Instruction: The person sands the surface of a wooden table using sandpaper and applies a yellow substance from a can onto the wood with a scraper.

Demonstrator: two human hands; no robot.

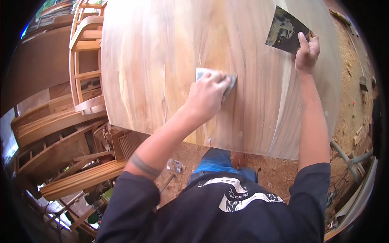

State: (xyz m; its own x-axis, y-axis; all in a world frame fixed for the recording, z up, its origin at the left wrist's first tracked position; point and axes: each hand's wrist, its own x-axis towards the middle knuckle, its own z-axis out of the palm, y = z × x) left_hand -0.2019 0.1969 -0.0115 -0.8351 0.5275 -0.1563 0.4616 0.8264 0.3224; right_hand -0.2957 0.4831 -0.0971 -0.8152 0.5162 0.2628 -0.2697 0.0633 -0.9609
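Note:
A wide pale wooden board with streaky grain spreads in front of me. Near its middle, my left hand is closed over a white and grey folded sheet or pad, pressed on the wood and slightly blurred. Toward the board's upper right, my right hand grips a dark square sheet, with worn, lighter patches on it, by its lower right corner, thumb on top. The underside of that sheet is hidden, as is most of the pad under my fingers.
Wooden chair frames stand against the board's left edge, with stacked timber pieces below them. A sawdust-strewn floor shows at right, with grey pipes near the board's lower right corner. My legs are just below the near edge.

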